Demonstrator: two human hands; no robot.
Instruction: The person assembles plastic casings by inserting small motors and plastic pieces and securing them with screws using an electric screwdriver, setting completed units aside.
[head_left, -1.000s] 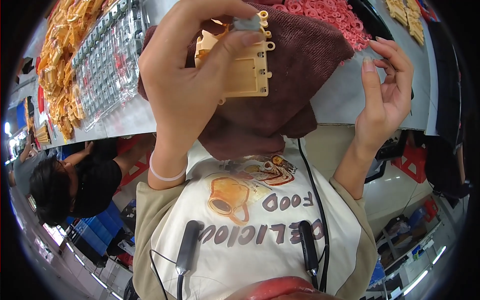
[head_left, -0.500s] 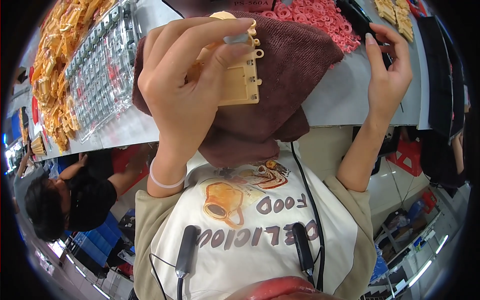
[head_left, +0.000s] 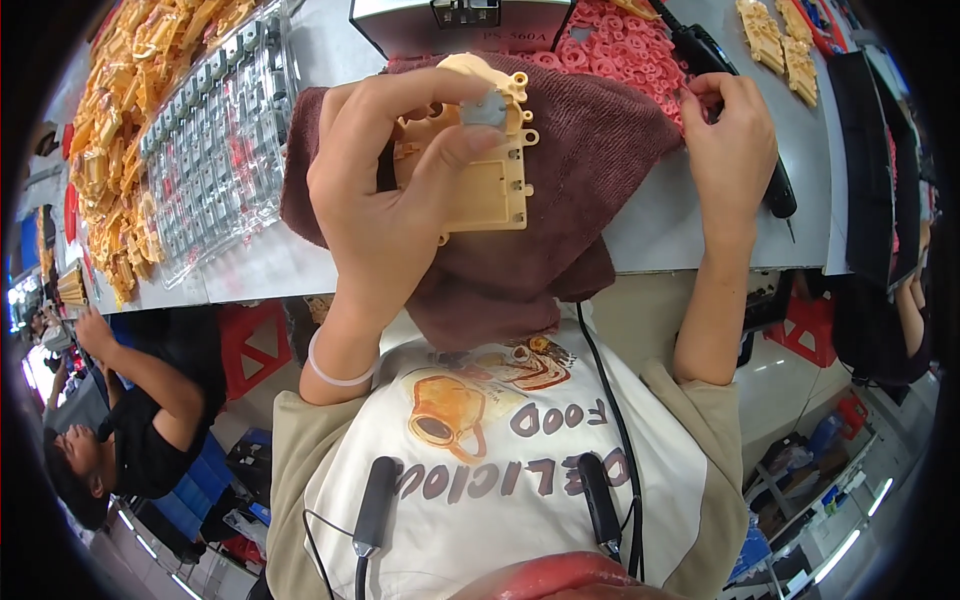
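1. Yellow plastic housing (head_left: 485, 170): a flat, roughly rectangular moulded part with a rounded upper end and small screw lugs along its right edge. It is held upright above the dark red cloth, gripped in the left hand, its open face toward the camera.
2. Small grey motor (head_left: 484, 110): a compact metallic piece seated in the rounded upper end of the housing, partly covered by the thumb and a fingertip.

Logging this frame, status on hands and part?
Left hand grips tan housing over maroon towel. Right hand at red rings, beside black driver; grasp unclear. Nothing blocking.
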